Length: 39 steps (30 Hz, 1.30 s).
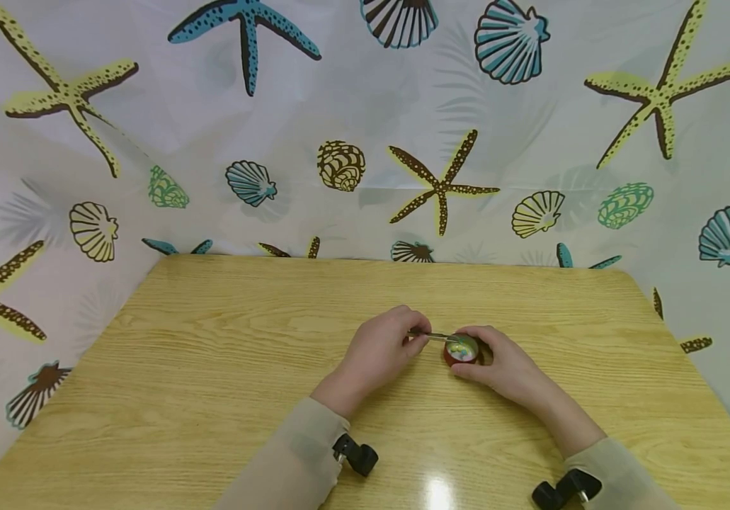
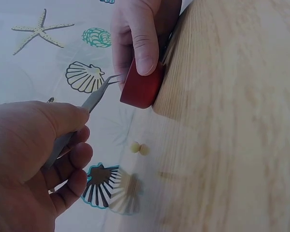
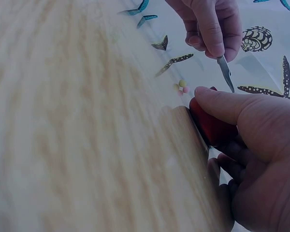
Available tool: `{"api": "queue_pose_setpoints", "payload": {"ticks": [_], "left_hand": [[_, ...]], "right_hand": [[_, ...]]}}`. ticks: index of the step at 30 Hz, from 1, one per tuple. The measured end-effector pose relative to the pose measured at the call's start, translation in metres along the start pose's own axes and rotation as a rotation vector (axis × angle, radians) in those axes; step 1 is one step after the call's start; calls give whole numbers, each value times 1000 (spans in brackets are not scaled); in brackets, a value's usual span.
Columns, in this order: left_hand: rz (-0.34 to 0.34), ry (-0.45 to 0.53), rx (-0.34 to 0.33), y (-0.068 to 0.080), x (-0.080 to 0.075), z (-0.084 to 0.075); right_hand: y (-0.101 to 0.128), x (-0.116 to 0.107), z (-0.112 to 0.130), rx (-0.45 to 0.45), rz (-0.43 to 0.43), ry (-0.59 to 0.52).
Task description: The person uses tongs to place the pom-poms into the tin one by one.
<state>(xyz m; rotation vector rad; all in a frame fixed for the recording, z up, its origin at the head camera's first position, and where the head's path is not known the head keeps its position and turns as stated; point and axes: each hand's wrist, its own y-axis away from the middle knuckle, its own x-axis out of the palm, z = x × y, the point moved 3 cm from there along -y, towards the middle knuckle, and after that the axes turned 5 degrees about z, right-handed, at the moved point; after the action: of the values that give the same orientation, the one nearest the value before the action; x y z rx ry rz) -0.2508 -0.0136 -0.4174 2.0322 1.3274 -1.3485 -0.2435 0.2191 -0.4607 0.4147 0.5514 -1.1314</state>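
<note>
On a wooden desk (image 1: pixel 243 397), tweezers (image 1: pixel 436 336) meet red container (image 1: pixel 462 351)

Right of the desk's middle, a person's right hand (image 1: pixel 505 365) grips the round red container, thumb on the near side and fingers on the far side, spread only to its width. The container's top shows patches of yellow, teal and white, too small to make out. The left hand (image 1: pixel 380 354) pinches the metal tweezers, thumb pressed along them and other fingers loosely curled below. Their bent tips stand slightly apart over the container's top in the head view; whether they touch anything cannot be told. Small yellow and pink balls (image 3: pixel 182 83), too blurred to count, show near the container in the right wrist view. Both arms wear light sleeves (image 1: pixel 294 453), with black devices (image 1: pixel 361 455) at the wrists. Behind the desk hangs a pale cloth (image 1: pixel 365 106) printed with starfish and shells.
</note>
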Motion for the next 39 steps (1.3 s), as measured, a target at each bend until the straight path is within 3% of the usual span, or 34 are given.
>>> {"api": "queue_pose_setpoints", "payload": {"ticks": [8,19,39], "left_hand": [[-8,20,-32,2,-3,4],[-63,4,-67,11,-13,21],[-26,-60,-118,15,-9,38]], "right_hand": [[1,1,-1,4,-2,1],[3,0,-3,3,-3,-2],[1,0,-2,2,5,7]]}}
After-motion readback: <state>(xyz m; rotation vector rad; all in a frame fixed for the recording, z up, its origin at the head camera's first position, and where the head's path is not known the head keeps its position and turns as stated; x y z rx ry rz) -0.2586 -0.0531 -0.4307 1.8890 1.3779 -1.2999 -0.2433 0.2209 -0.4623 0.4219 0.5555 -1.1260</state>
